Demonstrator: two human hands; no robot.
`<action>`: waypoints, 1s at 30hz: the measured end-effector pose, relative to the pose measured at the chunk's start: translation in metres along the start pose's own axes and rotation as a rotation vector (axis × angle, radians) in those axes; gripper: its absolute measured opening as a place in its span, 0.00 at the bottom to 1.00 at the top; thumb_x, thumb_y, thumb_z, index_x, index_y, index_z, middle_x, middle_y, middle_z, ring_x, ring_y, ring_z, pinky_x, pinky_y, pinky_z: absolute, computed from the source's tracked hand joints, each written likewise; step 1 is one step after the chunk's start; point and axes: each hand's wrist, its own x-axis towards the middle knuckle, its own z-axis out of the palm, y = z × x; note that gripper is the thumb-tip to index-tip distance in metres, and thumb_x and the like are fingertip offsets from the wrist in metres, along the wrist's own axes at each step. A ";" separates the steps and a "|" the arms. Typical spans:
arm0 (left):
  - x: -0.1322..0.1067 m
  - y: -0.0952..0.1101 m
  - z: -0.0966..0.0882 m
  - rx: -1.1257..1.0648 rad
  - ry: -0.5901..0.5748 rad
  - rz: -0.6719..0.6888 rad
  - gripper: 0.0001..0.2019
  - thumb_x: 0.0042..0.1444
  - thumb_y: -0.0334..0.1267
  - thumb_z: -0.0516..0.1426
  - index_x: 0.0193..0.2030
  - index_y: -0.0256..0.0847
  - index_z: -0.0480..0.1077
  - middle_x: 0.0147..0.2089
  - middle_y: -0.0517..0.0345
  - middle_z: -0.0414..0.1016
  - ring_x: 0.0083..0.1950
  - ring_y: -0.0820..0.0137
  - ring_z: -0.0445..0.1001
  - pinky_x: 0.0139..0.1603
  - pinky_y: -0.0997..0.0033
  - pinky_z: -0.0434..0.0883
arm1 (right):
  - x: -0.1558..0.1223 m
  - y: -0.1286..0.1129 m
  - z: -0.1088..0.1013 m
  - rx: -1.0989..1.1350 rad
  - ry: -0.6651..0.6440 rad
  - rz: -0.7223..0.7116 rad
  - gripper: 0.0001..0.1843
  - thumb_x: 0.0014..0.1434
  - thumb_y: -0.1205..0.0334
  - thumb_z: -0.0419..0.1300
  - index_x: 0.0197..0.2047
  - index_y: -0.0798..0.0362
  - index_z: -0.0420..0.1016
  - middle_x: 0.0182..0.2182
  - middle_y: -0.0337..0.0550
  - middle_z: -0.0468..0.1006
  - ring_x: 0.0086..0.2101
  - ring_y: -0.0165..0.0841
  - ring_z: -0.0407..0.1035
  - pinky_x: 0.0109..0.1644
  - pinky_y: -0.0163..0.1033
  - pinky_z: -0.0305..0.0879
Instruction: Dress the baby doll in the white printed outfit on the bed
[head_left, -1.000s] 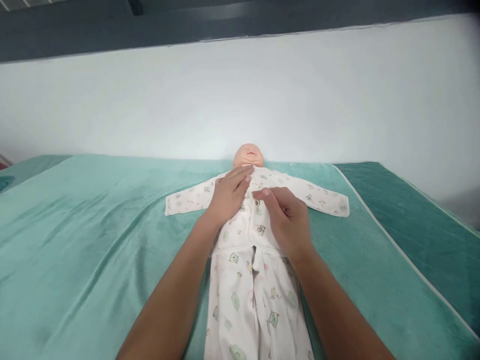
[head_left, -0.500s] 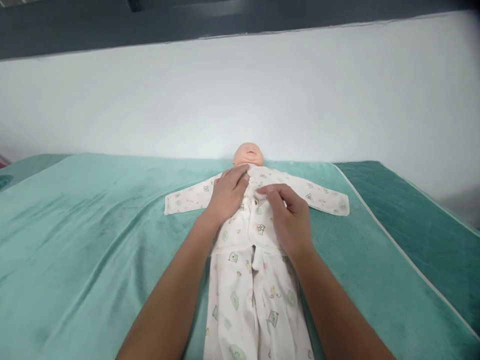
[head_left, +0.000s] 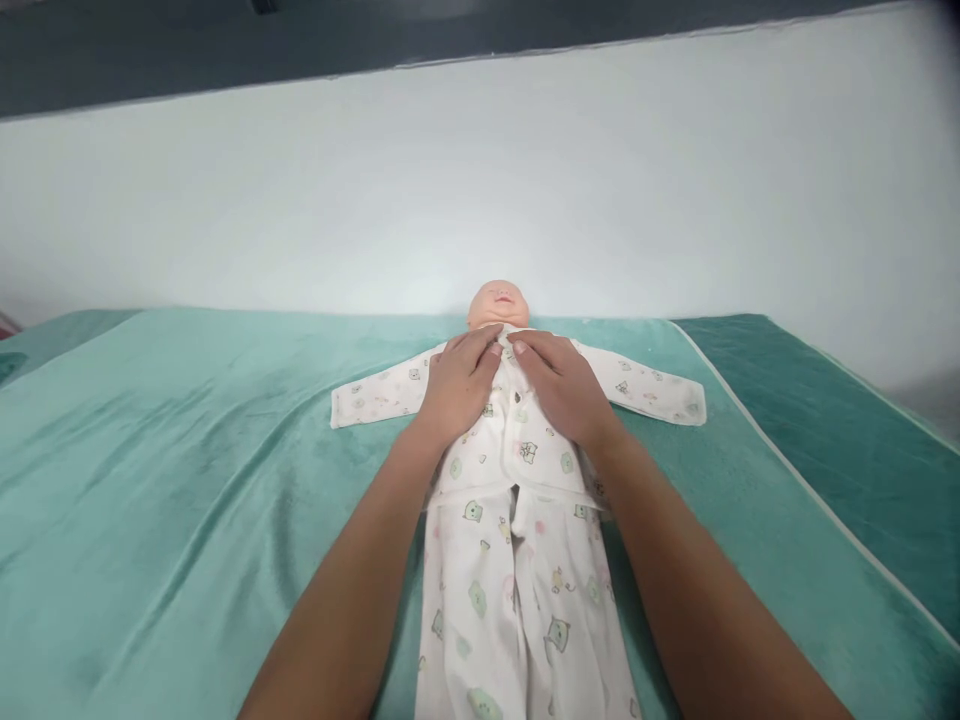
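Note:
A baby doll (head_left: pixel 498 303) lies on its back on a teal blanket (head_left: pixel 187 450), head toward the wall. It wears a white printed top (head_left: pixel 517 440) with sleeves spread sideways and matching white trousers (head_left: pixel 517 600). My left hand (head_left: pixel 457 385) rests flat on the doll's chest at the left of the top's front seam, fingers together and stretched toward the neck. My right hand (head_left: pixel 559 385) lies flat on the right of the seam, fingertips at the collar. Neither hand holds anything.
A white wall (head_left: pixel 480 180) rises right behind the doll's head. The blanket's pale edge (head_left: pixel 795 490) runs diagonally at the right, with a darker green cover (head_left: pixel 847 440) beyond it.
My right hand has moved up from the doll's belly to the collar and flattened out. The left hand has hardly moved. The camera view shifted slightly.

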 end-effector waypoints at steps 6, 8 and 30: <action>0.001 0.003 0.001 0.006 0.008 -0.029 0.21 0.66 0.42 0.45 0.63 0.50 0.67 0.66 0.63 0.68 0.68 0.64 0.60 0.69 0.56 0.57 | 0.007 0.007 -0.004 0.025 -0.108 0.012 0.20 0.68 0.51 0.46 0.42 0.48 0.78 0.44 0.40 0.79 0.50 0.41 0.67 0.57 0.46 0.58; 0.001 0.003 0.001 0.006 0.012 -0.022 0.21 0.66 0.42 0.45 0.62 0.50 0.67 0.65 0.63 0.68 0.68 0.64 0.61 0.69 0.56 0.58 | 0.007 0.012 -0.003 0.044 -0.102 0.040 0.19 0.67 0.50 0.48 0.49 0.45 0.77 0.50 0.38 0.77 0.56 0.43 0.63 0.61 0.49 0.55; -0.042 -0.017 -0.003 -0.282 0.067 0.063 0.15 0.64 0.42 0.53 0.54 0.49 0.73 0.68 0.62 0.65 0.70 0.67 0.59 0.71 0.61 0.56 | -0.044 -0.001 0.001 0.420 0.303 0.245 0.11 0.59 0.58 0.59 0.42 0.47 0.81 0.49 0.39 0.79 0.54 0.37 0.70 0.64 0.47 0.61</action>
